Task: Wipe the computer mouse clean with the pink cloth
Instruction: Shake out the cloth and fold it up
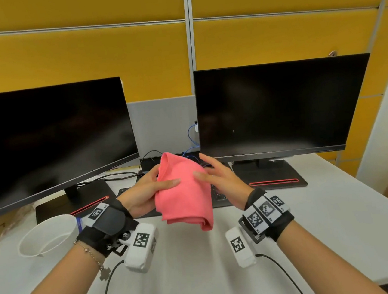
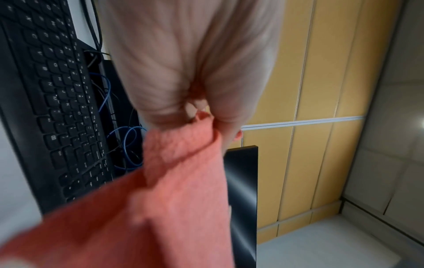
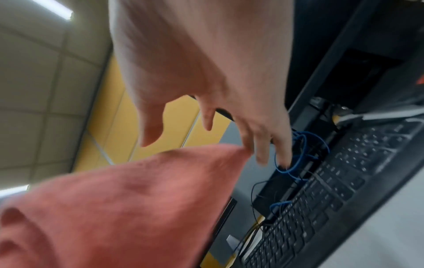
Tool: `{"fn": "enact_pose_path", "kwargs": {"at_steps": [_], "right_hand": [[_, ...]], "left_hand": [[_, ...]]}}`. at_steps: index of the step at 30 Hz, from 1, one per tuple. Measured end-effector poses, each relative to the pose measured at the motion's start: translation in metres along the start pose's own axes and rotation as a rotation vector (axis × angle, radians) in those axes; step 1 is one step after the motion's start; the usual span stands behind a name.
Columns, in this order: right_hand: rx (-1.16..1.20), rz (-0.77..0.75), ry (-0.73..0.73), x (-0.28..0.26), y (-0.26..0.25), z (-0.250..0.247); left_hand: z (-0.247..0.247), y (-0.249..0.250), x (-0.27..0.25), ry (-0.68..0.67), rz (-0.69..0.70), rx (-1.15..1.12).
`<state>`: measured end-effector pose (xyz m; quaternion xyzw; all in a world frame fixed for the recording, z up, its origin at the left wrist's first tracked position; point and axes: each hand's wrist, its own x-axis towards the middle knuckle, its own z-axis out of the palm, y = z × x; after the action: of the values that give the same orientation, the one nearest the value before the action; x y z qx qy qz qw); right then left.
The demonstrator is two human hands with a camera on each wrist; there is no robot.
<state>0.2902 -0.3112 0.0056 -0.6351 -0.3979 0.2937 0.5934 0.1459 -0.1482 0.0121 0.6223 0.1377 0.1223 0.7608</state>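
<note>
The pink cloth [image 1: 184, 196] hangs bunched in the air above the desk, between both hands. My left hand [image 1: 162, 177] grips its upper left part, thumb on the front and fingers behind; the left wrist view shows the cloth [image 2: 174, 195] pinched in that hand [image 2: 201, 112]. My right hand [image 1: 204, 168] is at the cloth's right side with its fingers spread and straight, thumb tip touching the fabric. In the right wrist view the right hand [image 3: 206, 143] is splayed above the cloth [image 3: 128, 208]. No computer mouse shows in any view.
A black keyboard [image 1: 219, 196] lies under the cloth on the grey desk [image 1: 329, 216]. Two dark monitors [image 1: 42, 140] [image 1: 280, 108] stand behind, with blue and black cables [image 1: 190, 136] between them. A white paper cup [image 1: 48, 234] lies on its side at the left.
</note>
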Motion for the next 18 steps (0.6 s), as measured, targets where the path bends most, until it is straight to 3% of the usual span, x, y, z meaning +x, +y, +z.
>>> {"fn": "enact_pose_path", "kwargs": {"at_steps": [2,5,8,12,18], "right_hand": [[0.131,0.155,-0.174,-0.001,0.006,-0.001],[0.269,0.234,-0.296,0.001,0.011,-0.001],[0.222,0.191,-0.229,0.004,0.008,0.004],[0.057,0.089,-0.114,0.016,0.009,0.008],[-0.244,0.011,-0.131,0.028,0.003,0.026]], "left_hand": [[-0.002,0.002,-0.002,0.058,0.049,-0.047],[-0.005,0.007,-0.005,0.123,0.071,-0.062],[-0.013,0.014,-0.009,0.208,0.028,-0.010],[-0.027,0.022,-0.025,0.258,-0.065,0.223],[-0.036,0.025,-0.044,0.094,-0.106,0.373]]}}
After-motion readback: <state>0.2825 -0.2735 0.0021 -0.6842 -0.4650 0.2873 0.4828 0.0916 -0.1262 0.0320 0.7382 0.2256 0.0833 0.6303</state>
